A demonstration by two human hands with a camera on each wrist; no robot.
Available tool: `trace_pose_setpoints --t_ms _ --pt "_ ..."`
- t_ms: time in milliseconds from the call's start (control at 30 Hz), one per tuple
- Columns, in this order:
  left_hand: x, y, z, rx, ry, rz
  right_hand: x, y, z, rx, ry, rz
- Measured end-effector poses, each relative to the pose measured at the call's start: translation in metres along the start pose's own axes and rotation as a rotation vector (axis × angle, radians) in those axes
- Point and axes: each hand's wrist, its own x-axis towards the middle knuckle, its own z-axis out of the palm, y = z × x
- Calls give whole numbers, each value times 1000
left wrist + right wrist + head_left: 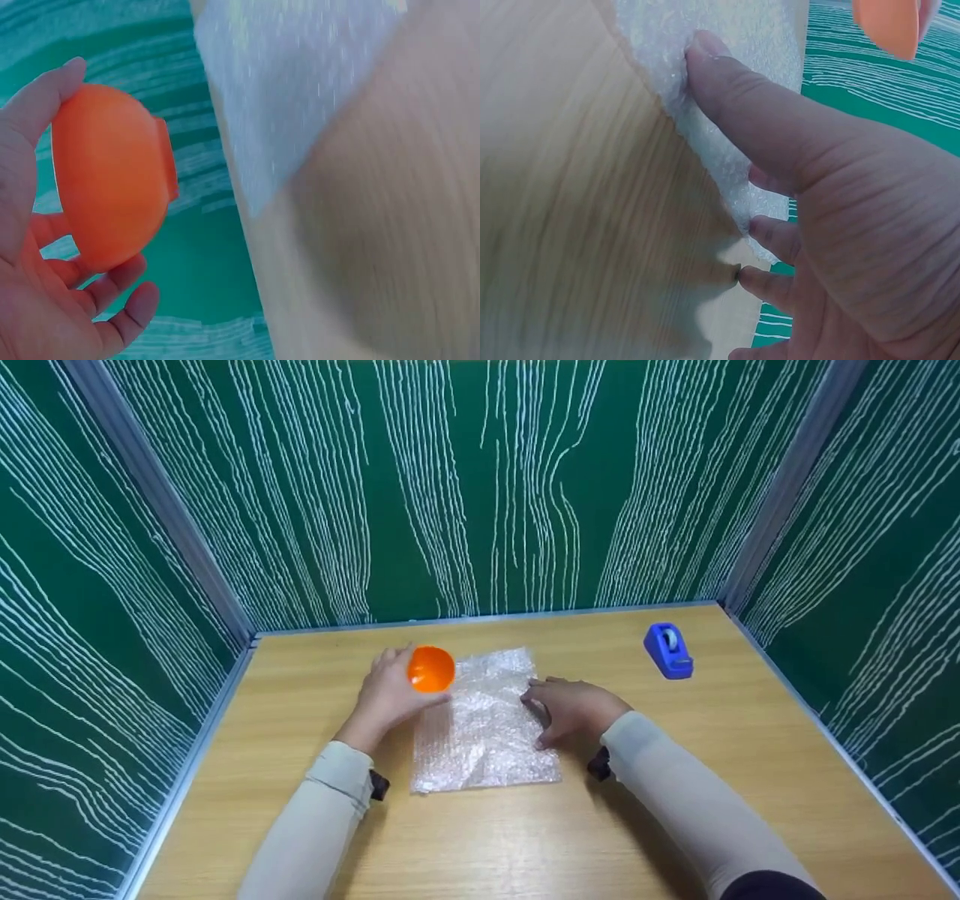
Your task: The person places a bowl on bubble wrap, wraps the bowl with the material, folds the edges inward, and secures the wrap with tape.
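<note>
An orange bowl point(431, 669) is held by my left hand point(388, 690), above the left edge of a sheet of bubble wrap point(484, 727). In the left wrist view, the thumb lies at the bowl's rim and the fingers support its opposite side; the foot of the bowl point(112, 176) faces away from the palm. My right hand point(577, 709) is at the right edge of the wrap, fingers spread. In the right wrist view, its thumb point(712, 56) touches the bubble wrap point(712, 150), and other fingertips lie along the edge.
A blue tape dispenser point(667, 651) stands at the back right of the wooden table point(510, 847). Green panels point(517, 495) with wavy white lines enclose the table at the back and both sides, joined by grey posts point(780, 472).
</note>
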Motion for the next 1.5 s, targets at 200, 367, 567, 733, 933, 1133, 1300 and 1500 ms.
trace_pose_setpoints --t_ms 200,367,567,733,933,1133,1300,1500 --pt "1 16 29 -28 -62 68 1 1 0 -11 -4 2" --pt "0 23 49 -60 -77 108 4 0 1 1 -20 15" --pt "-4 25 67 -112 -127 116 4 1 0 23 -14 15" --pt "-7 23 75 -137 -174 95 4 0 1 36 -13 29" --pt "-10 20 78 -158 -204 91 1 -2 1 52 -5 29" --pt "-10 20 75 -112 -218 110 1 -3 2 66 15 -20" --pt "-7 21 71 -98 -236 78 0 -2 2 88 15 -17" --pt "-6 21 66 -134 -240 38 -1 -2 1 108 8 2"
